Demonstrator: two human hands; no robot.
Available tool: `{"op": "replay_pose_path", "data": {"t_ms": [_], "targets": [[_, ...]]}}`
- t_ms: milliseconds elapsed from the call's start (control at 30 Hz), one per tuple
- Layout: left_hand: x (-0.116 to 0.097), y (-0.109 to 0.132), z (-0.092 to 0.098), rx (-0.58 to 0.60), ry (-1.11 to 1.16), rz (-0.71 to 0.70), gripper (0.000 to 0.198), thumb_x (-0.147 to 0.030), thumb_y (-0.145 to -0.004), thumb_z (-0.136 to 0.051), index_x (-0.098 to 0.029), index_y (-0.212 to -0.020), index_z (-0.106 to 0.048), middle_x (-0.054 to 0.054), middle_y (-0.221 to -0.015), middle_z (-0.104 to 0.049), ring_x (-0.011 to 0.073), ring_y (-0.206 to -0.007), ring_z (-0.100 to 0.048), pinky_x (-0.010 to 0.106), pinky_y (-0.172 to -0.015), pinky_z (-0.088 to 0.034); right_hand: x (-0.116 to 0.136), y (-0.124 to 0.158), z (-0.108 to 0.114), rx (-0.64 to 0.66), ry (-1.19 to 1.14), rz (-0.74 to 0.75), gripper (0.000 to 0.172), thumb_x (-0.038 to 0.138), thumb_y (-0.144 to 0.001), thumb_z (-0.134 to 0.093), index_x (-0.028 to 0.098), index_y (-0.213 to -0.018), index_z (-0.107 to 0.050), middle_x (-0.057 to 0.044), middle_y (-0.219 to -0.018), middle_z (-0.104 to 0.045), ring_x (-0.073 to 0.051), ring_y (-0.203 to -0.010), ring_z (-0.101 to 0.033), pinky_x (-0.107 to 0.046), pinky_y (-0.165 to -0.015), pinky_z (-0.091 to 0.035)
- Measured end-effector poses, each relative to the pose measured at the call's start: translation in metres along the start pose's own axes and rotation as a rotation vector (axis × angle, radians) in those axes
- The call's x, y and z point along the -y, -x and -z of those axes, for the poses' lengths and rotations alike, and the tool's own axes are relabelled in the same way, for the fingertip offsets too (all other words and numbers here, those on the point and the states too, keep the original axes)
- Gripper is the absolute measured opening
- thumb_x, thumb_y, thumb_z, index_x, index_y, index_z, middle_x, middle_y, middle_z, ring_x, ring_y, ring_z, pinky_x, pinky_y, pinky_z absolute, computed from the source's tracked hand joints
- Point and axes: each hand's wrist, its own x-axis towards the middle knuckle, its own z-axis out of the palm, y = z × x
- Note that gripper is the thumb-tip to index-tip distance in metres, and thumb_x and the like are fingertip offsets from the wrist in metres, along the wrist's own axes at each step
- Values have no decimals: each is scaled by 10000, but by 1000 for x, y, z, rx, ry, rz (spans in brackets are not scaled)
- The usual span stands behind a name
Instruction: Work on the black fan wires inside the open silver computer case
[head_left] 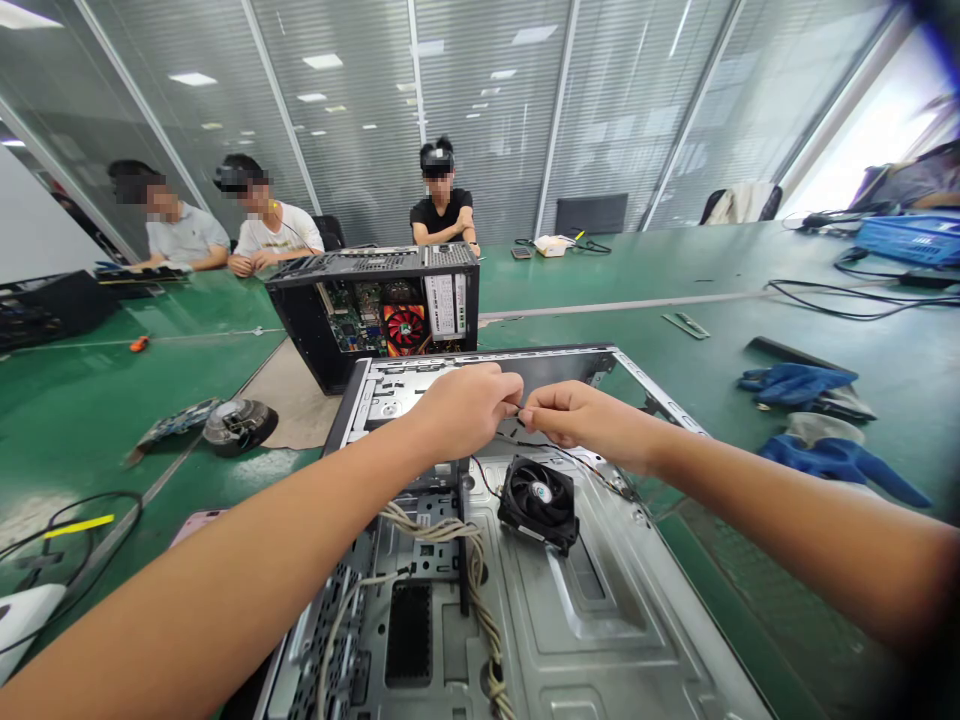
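Both hands meet above the far part of an open metal computer case (615,650). My left hand (480,400) is closed, its fingertips pinching a thin dark cable (511,407). Close beside it on the right, my right hand (566,415) pinches the same cable. Below the hands, a black cooling fan (538,500) lies tilted on the case floor, with thin wires running from it. A braided beige cable bundle (476,570) runs along the drive bay (420,550) at the left of the case.
Behind stands another open computer case (307,320) with a red fan. Blue gloves (821,450) lie on the green table (585,290) at right; a round cooler (240,425) sits at left. Three people sit across the table. Loose cables lie at both sides.
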Motion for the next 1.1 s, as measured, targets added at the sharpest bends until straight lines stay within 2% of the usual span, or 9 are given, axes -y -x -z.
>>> {"op": "replay_pose_path", "data": {"t_ms": [100, 200, 333, 467, 633, 800, 933, 1000, 1100], "targets": [[1, 0, -1, -55, 21, -35, 157, -196, -902, -464, -193, -852, -614, 24, -811, -577, 159, -745, -528, 288, -677, -385, 0, 1, -1, 52, -199, -21, 277, 370, -823, -587, 197, -632, -486, 70, -486, -359, -86, -474, -251, -266, -494, -194], [1, 0, 0, -106, 44, -48, 157, -191, -907, -466, -194, -856, -615, 21, -818, -583, 158, -759, -535, 288, -692, -396, 3, 4, 0, 127, -333, -22, 362, 399, -853, -557, 198, -583, -424, 55, -497, -371, -89, -482, -263, -266, -503, -228], [-2, 1, 1, -117, 33, -50, 177, -180, -912, -451, -193, -879, -625, 32, -849, -598, 162, -792, -549, 289, -709, -410, 5, 5, 4, 260, -454, -59, 369, 456, -886, -484, 193, -628, -467, 43, -525, -370, -100, -493, -270, -264, -507, -255], [-6, 2, 2, -119, 6, -55, 197, -198, -927, -437, -184, -873, -625, 44, -847, -596, 164, -788, -551, 289, -707, -414, 4, 5, 6, 312, -523, -80, 384, 466, -910, -410, 190, -660, -506, 34, -512, -375, -111, -487, -289, -268, -513, -280], [-6, 1, 2, -107, 6, -52, 212, -212, -943, -418, -194, -889, -622, 34, -847, -591, 156, -769, -539, 284, -699, -403, 3, 6, 5, 227, -440, 6, 332, 337, -876, -505, 191, -581, -461, 53, -477, -327, -99, -482, -256, -266, -517, -258], [-6, 2, 2, -68, -32, -70, 215, -191, -941, -405, -193, -898, -616, 34, -866, -583, 151, -752, -527, 277, -673, -387, 0, 4, 3, 172, -308, 27, 306, 367, -869, -553, 179, -628, -552, 75, -418, -330, -87, -455, -242, -266, -507, -222], [-5, 2, 1, -55, -18, -50, 195, -196, -935, -420, -191, -884, -609, 31, -857, -578, 145, -728, -518, 278, -667, -385, -2, 2, 3, 146, -253, 31, 292, 367, -850, -578, 172, -633, -567, 82, -407, -339, -78, -447, -240, -262, -498, -218], [-5, 1, 1, -50, -4, -44, 185, -199, -930, -433, -190, -873, -609, 30, -847, -575, 145, -732, -518, 281, -676, -391, -1, 2, 3, 139, -246, 23, 269, 357, -836, -591, 167, -645, -580, 79, -415, -363, -76, -441, -263, -258, -486, -218], [-4, 1, 1, -53, 28, -54, 176, -198, -925, -443, -188, -873, -611, 31, -848, -577, 147, -754, -527, 284, -698, -405, 1, 4, 3, 167, -308, -5, 236, 355, -824, -591, 161, -691, -607, 56, -469, -437, -84, -449, -374, -252, -477, -264]]}}
